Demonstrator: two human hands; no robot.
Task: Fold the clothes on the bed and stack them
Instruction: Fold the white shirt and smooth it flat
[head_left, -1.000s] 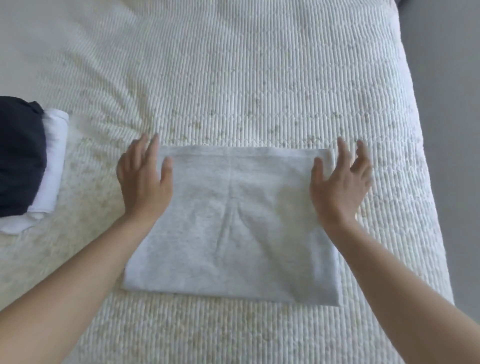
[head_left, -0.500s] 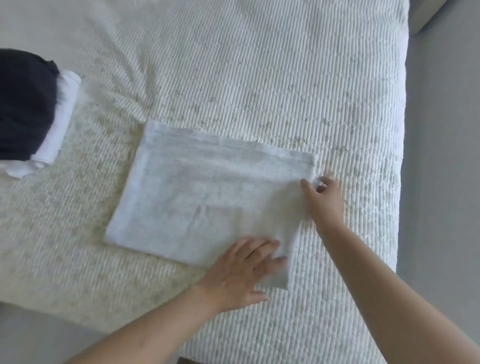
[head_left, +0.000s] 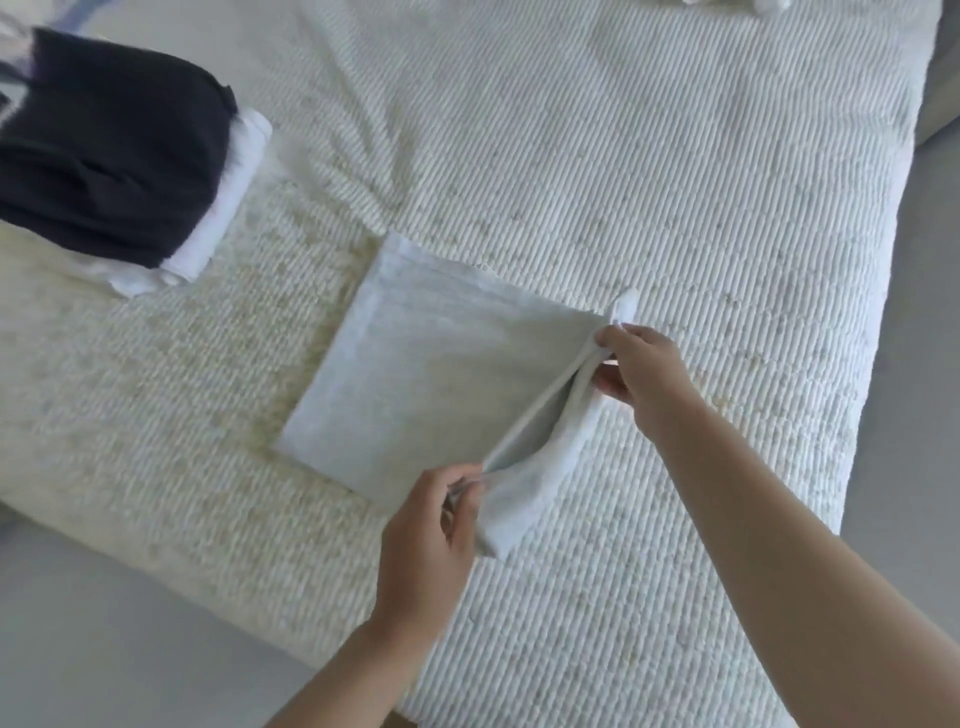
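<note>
A pale grey folded garment (head_left: 426, 374) lies on the white ribbed bed cover (head_left: 623, 156). My right hand (head_left: 636, 371) pinches its far right corner. Its near right corner is pinched by my left hand (head_left: 431, 525). The right edge is lifted off the bed between the two hands, and the layers gape apart there. At the far left sits a stack of folded clothes: a black garment (head_left: 104, 145) on top of a white one (head_left: 228, 208).
The bed's near edge runs diagonally at the lower left, with grey floor (head_left: 104, 623) beyond it. More grey floor lies past the bed's right side. Some white fabric (head_left: 727, 5) shows at the top edge.
Both hands went from lying flat on the garment to pinching its right-hand corners and lifting that edge. The view has swung, so the stack now sits nearer the top left.
</note>
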